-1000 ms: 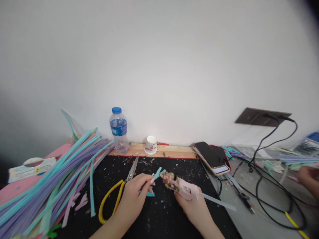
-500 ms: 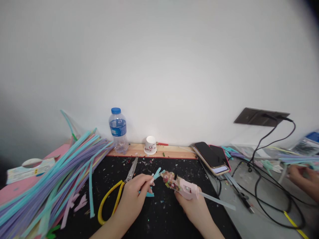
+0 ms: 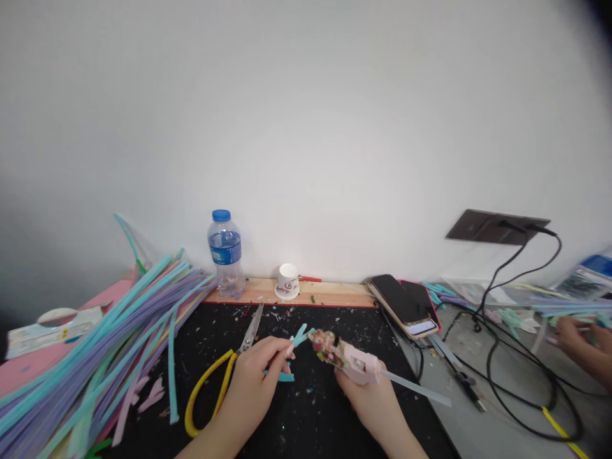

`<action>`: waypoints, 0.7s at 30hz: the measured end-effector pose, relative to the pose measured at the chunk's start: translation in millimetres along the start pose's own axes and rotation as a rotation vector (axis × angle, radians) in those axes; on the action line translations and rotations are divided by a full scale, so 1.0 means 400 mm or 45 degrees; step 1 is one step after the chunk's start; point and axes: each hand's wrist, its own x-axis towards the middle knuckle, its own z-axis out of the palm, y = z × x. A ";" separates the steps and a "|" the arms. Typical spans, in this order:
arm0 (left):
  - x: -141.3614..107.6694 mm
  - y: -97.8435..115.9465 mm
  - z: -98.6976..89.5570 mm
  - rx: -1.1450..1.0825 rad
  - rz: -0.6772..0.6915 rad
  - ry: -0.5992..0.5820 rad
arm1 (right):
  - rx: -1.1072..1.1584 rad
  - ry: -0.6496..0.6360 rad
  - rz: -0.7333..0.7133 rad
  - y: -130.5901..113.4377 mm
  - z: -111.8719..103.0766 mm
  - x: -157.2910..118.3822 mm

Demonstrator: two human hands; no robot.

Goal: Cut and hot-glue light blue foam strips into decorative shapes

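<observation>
Between its fingertips, my left hand (image 3: 265, 364) pinches a short light-blue pipe cleaner piece (image 3: 300, 335) with a split end. My right hand (image 3: 366, 398) is wrapped round a pale pink glue gun (image 3: 361, 364), with a clear glue stick (image 3: 415, 387) poking out of its back. The gun's front is crusted with colourful bits, and its nozzle meets or nearly meets the blue piece; I cannot tell if they touch. Yellow-handled scissors (image 3: 210, 386) lie beside my left wrist, blades pointing away.
A pile of pastel pipe cleaners (image 3: 124, 338) covers the left. Along the wall stand a water bottle (image 3: 224, 252) and a paper cup (image 3: 287, 282). Stacked phones (image 3: 401, 299) and black cables (image 3: 492, 382) lie right. Another person's hand (image 3: 581, 344) works at the far right.
The view has shifted very slightly. Both hands keep nearly the same position, with the nozzle still at the blue piece.
</observation>
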 end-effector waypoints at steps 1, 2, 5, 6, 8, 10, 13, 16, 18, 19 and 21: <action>-0.001 0.000 0.000 0.005 0.004 0.000 | -0.004 -0.001 -0.008 -0.001 -0.001 0.000; -0.001 0.000 -0.001 0.009 0.007 0.000 | -0.008 0.000 -0.013 -0.001 -0.002 0.000; 0.000 -0.003 -0.001 0.015 0.001 -0.005 | -0.014 0.006 0.020 -0.002 -0.003 -0.001; 0.000 -0.003 -0.001 0.015 -0.001 -0.008 | -0.015 0.006 0.032 -0.002 -0.003 -0.001; 0.001 -0.004 0.000 0.014 -0.003 -0.012 | -0.020 0.014 0.032 -0.002 -0.002 0.000; 0.001 -0.004 0.000 0.017 -0.001 -0.008 | -0.021 0.024 0.017 -0.003 -0.002 0.002; 0.001 -0.002 0.000 0.027 0.003 -0.003 | -0.003 0.019 0.016 -0.005 -0.001 0.004; 0.001 0.001 -0.001 0.031 0.004 -0.005 | -0.004 0.019 0.024 -0.006 -0.003 0.003; 0.001 0.003 -0.002 0.034 -0.003 -0.004 | -0.030 0.028 0.011 -0.005 -0.004 0.002; 0.002 0.003 -0.003 0.036 -0.004 -0.006 | -0.045 0.032 0.005 -0.003 -0.005 0.002; 0.002 0.004 -0.004 0.039 0.000 -0.008 | -0.069 0.040 -0.008 0.000 -0.005 0.002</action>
